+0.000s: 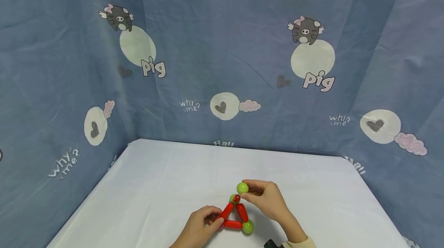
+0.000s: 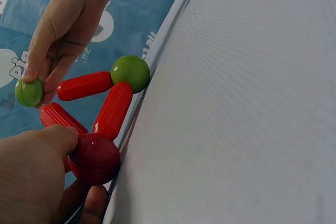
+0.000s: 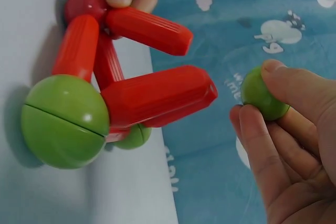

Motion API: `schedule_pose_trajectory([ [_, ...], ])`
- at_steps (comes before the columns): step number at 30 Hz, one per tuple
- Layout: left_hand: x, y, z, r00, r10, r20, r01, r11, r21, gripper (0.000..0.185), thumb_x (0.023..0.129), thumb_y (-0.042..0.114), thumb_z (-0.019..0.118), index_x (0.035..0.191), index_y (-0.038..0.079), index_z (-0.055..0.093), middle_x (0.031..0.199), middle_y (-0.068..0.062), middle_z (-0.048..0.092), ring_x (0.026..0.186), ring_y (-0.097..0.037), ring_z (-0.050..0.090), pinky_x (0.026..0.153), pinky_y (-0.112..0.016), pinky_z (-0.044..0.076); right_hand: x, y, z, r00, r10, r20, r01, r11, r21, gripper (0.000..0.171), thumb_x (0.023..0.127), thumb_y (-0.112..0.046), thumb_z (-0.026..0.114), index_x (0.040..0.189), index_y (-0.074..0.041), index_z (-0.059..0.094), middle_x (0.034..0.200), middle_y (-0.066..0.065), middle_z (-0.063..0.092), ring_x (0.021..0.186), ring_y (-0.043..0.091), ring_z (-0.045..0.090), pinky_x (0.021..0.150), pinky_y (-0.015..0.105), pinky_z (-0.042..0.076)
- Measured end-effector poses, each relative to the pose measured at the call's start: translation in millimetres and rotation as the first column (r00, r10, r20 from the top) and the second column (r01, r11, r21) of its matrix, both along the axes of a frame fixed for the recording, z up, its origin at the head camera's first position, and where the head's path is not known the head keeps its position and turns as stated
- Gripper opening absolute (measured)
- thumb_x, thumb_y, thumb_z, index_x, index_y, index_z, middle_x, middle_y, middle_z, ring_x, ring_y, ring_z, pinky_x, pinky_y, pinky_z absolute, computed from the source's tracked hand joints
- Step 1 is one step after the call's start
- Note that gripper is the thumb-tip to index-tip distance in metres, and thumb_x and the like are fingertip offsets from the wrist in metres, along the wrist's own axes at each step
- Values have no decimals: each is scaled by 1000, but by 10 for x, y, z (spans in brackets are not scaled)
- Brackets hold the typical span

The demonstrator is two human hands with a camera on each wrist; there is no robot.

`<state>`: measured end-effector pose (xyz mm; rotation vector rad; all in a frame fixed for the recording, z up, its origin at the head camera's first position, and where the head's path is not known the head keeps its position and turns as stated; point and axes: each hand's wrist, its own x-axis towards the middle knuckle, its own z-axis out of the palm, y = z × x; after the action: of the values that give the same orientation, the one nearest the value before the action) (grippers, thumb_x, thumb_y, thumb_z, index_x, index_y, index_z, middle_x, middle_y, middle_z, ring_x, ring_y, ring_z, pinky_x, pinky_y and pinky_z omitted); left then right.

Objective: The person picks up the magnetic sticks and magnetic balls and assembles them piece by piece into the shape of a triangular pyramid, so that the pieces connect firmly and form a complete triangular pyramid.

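A frame of red ribbed rods (image 3: 157,97) and balls stands on the white table. In the left wrist view, my left hand (image 1: 198,225) grips its red ball (image 2: 95,157) at one corner, the thumb lying over the side. Two green balls form the other corners, one nearer (image 1: 248,226) and one farther, mostly behind a rod in the head view. From the corners, rods lean up with free ends. Above them, my right hand (image 1: 266,200) pinches a loose green ball (image 3: 264,94) between thumb and fingers, apart from the rod ends.
The white-covered table (image 1: 166,186) stretches around the frame to both sides and behind. A blue printed cloth (image 1: 194,47) hangs at the back and sides, beyond the table edges. A dark band (image 1: 271,244) sits at my right wrist beside a pale sleeve (image 1: 301,243).
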<state>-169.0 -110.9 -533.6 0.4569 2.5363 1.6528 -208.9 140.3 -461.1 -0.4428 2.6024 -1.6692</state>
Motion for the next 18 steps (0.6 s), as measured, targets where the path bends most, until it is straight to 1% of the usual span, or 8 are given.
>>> schedule_pose_trajectory([
  [6,6,0,-2,1000,4,6,-4,1000,-3,20,94,24,74,110,13,73,95,1,70,74,-2,59,66,-19,50,51,-14,-16,998,50,-43,-49,998,28,40,85,-22,84,120,-6,74,107,11,78,87,12,75,75,19,59],
  [10,11,2,1,1000,4,12,-4,1000,-3,20,94,24,74,110,13,73,94,2,69,75,-3,59,66,-19,50,57,-9,-32,996,79,-44,-76,995,59,38,85,-22,84,119,-6,75,106,9,79,87,9,74,74,18,59],
  [18,-2,5,-6,1000,7,15,-7,1000,-14,19,94,26,74,110,14,74,92,4,69,74,-3,59,66,-19,50,68,-21,-27,994,89,-65,-84,993,82,37,85,-20,83,119,-6,75,107,9,78,88,9,75,76,20,60],
])
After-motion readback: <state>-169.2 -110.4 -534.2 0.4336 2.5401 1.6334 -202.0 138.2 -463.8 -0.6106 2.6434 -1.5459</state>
